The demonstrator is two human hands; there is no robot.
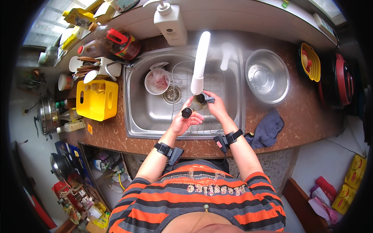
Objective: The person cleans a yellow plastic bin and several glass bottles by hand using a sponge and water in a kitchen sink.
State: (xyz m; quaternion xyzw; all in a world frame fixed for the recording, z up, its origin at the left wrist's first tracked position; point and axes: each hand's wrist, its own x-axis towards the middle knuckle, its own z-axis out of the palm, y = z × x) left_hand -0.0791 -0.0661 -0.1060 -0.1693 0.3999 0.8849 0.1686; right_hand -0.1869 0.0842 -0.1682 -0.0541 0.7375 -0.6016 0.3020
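Observation:
Over the sink (pixel 148 116), my left hand (pixel 181 123) holds a small clear container (pixel 198 106) with a black round end (pixel 186 112) tilted towards me. Its thumb lies along the side and the other fingers spread beneath. My right hand (pixel 218 106) grips a grey handle (pixel 209 98) at the container's far end, next to a dark opening or part (pixel 201 98). Whether the handle belongs to the container cannot be told. Just beyond both hands is the mouth of the white faucet spout (pixel 201 62). No water stream can be made out.
A white bowl (pixel 150 87) with a plastic bag (pixel 159 77) sits beside the drain (pixel 172 94). A wire rack (pixel 214 78) lies in the sink's right side. A steel basin (pixel 267 76) and grey cloth (pixel 266 129) are at right; a yellow basket (pixel 99 112) stands left.

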